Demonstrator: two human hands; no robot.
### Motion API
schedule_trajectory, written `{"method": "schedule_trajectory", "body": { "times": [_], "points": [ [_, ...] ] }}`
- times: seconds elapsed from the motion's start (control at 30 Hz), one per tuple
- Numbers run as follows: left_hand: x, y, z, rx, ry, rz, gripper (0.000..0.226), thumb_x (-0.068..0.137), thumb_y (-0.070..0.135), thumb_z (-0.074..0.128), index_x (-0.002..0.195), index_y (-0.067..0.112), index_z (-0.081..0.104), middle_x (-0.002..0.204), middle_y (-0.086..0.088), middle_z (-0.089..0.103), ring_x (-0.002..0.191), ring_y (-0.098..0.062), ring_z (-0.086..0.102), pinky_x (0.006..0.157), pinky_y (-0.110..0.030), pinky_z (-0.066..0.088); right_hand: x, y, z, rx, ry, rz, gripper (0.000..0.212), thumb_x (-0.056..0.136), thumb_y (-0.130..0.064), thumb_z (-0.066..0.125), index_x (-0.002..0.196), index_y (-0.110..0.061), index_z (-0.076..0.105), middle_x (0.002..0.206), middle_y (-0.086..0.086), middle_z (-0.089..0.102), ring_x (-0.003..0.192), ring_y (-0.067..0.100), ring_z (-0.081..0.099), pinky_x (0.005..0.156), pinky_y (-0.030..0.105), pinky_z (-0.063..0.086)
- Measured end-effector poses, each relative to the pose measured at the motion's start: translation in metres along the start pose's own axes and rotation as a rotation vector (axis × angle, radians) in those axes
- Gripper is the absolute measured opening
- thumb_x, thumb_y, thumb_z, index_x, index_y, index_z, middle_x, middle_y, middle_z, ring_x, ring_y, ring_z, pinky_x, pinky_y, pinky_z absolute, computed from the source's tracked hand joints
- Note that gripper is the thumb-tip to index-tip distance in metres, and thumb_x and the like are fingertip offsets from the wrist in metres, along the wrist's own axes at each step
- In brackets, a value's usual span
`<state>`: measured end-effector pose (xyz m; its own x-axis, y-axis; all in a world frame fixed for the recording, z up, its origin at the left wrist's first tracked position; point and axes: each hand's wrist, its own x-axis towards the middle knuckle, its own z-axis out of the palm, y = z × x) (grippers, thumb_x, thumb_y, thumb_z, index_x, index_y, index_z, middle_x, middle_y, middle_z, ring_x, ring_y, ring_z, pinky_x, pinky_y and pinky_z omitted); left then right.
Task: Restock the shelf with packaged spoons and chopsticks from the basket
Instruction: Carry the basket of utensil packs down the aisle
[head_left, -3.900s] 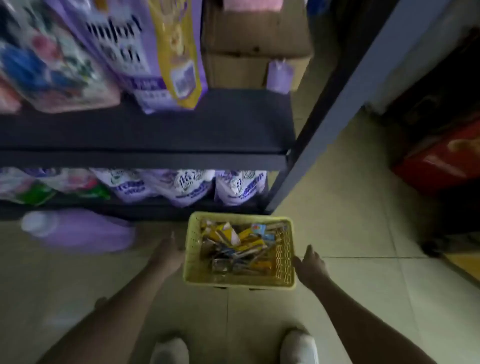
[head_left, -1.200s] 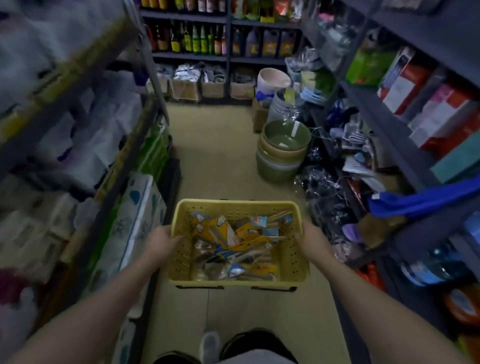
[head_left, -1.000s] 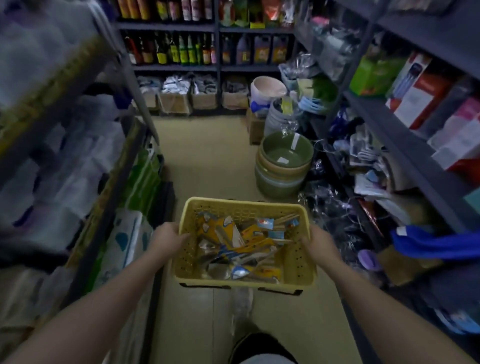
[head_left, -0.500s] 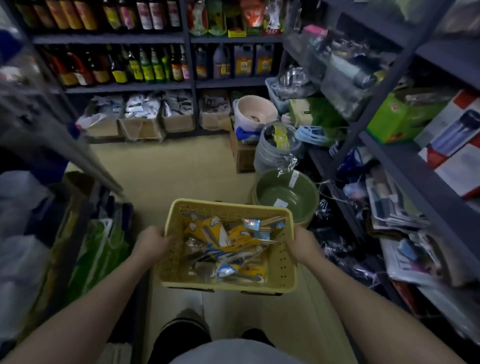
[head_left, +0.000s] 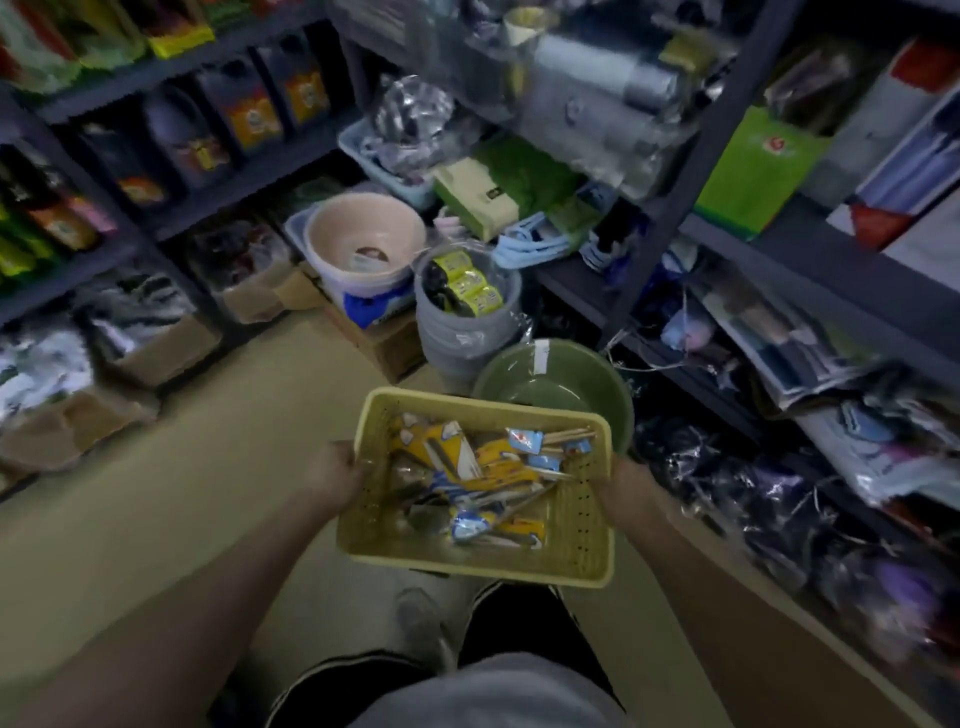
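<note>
A yellow perforated plastic basket (head_left: 576, 540) hangs in front of me at waist height, tilted slightly. Inside it lie several packaged spoons and chopsticks (head_left: 483, 478) in yellow, blue and white wrappers. My left hand (head_left: 332, 470) grips the basket's left wall and my right hand (head_left: 626, 480) grips its right wall. The dark metal shelf (head_left: 810, 254) on my right is crowded with packaged goods.
On the floor just beyond the basket stand a stack of green basins (head_left: 556, 379), grey buckets (head_left: 467, 317) and a pink basin (head_left: 363, 244) on a box. Cardboard boxes (head_left: 156, 343) line the far shelf's foot. Tan floor lies to the left.
I have carried the basket down the aisle, closer to the basins and end shelves, and the view has swung right toward the right-hand shelf. Both hands keep hold of the basket.
</note>
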<state>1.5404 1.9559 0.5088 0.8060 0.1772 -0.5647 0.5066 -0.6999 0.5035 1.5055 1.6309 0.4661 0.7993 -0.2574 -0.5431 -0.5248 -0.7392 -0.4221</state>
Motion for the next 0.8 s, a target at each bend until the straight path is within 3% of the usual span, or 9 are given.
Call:
{"method": "schedule_trajectory", "body": {
  "times": [0.1, 0.2, 0.3, 0.4, 0.5, 0.57, 0.7, 0.8],
  "points": [
    [0.053, 0.044, -0.01, 0.105, -0.093, 0.105, 0.014, 0.084, 0.015, 0.058, 0.089, 0.005, 0.068, 0.088, -0.012, 0.068, 0.082, -0.027, 0.063, 0.074, -0.033, 0.051, 0.031, -0.005, 0.009, 0.137, 0.071, 0.146, 0.019, 0.088, -0.032, 0.047, 0.093, -0.019, 0.061, 0.087, 0.005, 0.067, 0.081, 0.025, 0.065, 0.071, 0.034, 0.053],
    [0.104, 0.084, 0.002, 0.274, -0.165, 0.199, 0.017, 0.083, 0.011, 0.057, 0.091, 0.001, 0.067, 0.082, -0.01, 0.061, 0.077, -0.02, 0.055, 0.062, -0.026, 0.038, 0.067, -0.004, 0.004, 0.4, 0.148, 0.302, 0.01, 0.082, -0.015, 0.054, 0.076, -0.014, 0.062, 0.071, 0.004, 0.06, 0.067, 0.02, 0.058, 0.059, 0.025, 0.044],
    [0.153, 0.117, 0.024, 0.458, -0.197, 0.287, 0.021, 0.082, 0.02, 0.056, 0.089, 0.004, 0.067, 0.09, -0.016, 0.067, 0.081, -0.024, 0.059, 0.064, -0.027, 0.038, 0.108, 0.013, -0.001, 0.534, 0.209, 0.448, 0.02, 0.076, -0.002, 0.051, 0.061, -0.015, 0.051, 0.064, 0.005, 0.053, 0.067, 0.022, 0.053, 0.063, 0.032, 0.045],
    [0.195, 0.147, 0.057, 0.579, -0.243, 0.379, 0.018, 0.082, 0.024, 0.056, 0.076, 0.01, 0.065, 0.092, -0.018, 0.069, 0.089, -0.031, 0.063, 0.066, -0.027, 0.036, 0.145, 0.042, 0.005, 0.615, 0.167, 0.619, 0.012, 0.079, -0.002, 0.052, 0.072, -0.006, 0.061, 0.073, 0.013, 0.059, 0.072, 0.027, 0.058, 0.069, 0.039, 0.051],
    [0.233, 0.165, 0.09, 0.65, -0.306, 0.438, 0.021, 0.086, 0.02, 0.051, 0.068, 0.011, 0.056, 0.077, -0.013, 0.062, 0.082, -0.032, 0.06, 0.061, -0.03, 0.036, 0.17, 0.06, 0.014, 0.726, 0.145, 0.747, 0.014, 0.081, 0.001, 0.053, 0.078, 0.007, 0.065, 0.067, 0.014, 0.059, 0.068, 0.028, 0.057, 0.066, 0.038, 0.048],
    [0.26, 0.171, 0.11, 0.672, -0.338, 0.436, 0.024, 0.088, 0.02, 0.049, 0.069, 0.007, 0.056, 0.07, -0.011, 0.054, 0.078, -0.033, 0.058, 0.06, -0.034, 0.04, 0.186, 0.066, 0.025, 0.806, 0.125, 0.787, 0.011, 0.083, 0.0, 0.054, 0.08, 0.006, 0.063, 0.068, 0.013, 0.058, 0.064, 0.025, 0.055, 0.062, 0.034, 0.046],
    [0.307, 0.179, 0.144, 0.754, -0.336, 0.555, 0.023, 0.09, 0.021, 0.048, 0.07, 0.009, 0.053, 0.068, -0.008, 0.053, 0.073, -0.028, 0.057, 0.061, -0.028, 0.037, 0.212, 0.073, 0.052, 1.067, 0.173, 0.836, 0.022, 0.088, 0.002, 0.048, 0.109, -0.004, 0.052, 0.096, 0.014, 0.056, 0.068, 0.022, 0.053, 0.059, 0.031, 0.051],
    [0.33, 0.194, 0.171, 0.799, -0.364, 0.668, 0.02, 0.088, 0.026, 0.053, 0.085, 0.009, 0.062, 0.076, -0.009, 0.062, 0.075, -0.028, 0.061, 0.063, -0.03, 0.043, 0.224, 0.072, 0.064, 0.894, 0.229, 0.825, 0.014, 0.083, 0.0, 0.052, 0.079, -0.013, 0.052, 0.078, 0.008, 0.057, 0.078, 0.027, 0.057, 0.074, 0.044, 0.052]
  ]
}}
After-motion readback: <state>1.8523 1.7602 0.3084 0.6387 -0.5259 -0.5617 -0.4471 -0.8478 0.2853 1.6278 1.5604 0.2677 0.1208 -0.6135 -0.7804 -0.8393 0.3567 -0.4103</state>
